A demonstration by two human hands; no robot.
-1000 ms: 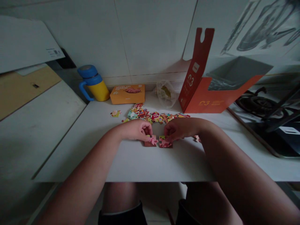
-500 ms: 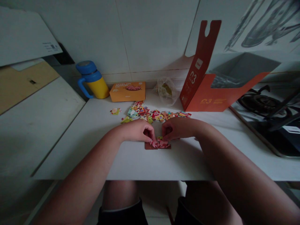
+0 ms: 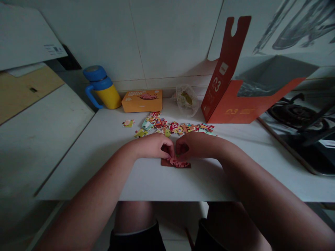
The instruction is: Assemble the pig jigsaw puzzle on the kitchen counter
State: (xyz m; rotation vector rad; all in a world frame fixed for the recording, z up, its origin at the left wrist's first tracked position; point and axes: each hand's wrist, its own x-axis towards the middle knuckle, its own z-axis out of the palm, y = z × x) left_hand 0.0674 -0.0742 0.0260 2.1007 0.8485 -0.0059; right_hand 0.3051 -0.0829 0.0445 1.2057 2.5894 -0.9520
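Note:
Near the front of the white table, both hands meet over a few red-brown and pink jigsaw puzzle pieces that lie side by side. My left hand is closed in a pinch on the left puzzle piece. From the right, my right hand pinches at the upper edge of the right pieces, its fingertips close to the left ones. A bit of yellow-green shows between the hands. Fingers cover part of the pieces, so whether they interlock I cannot tell. Behind the hands lies a loose heap of colourful puzzle pieces.
A single puzzle piece lies left of the heap. Along the wall stand a blue and yellow jug, an orange puzzle box, a clear plastic bag and a tall open orange box. A gas stove is at the right.
My right hand has moved slightly left, closer to my left hand, over the pieces. My left hand has barely moved. The view has shifted a little.

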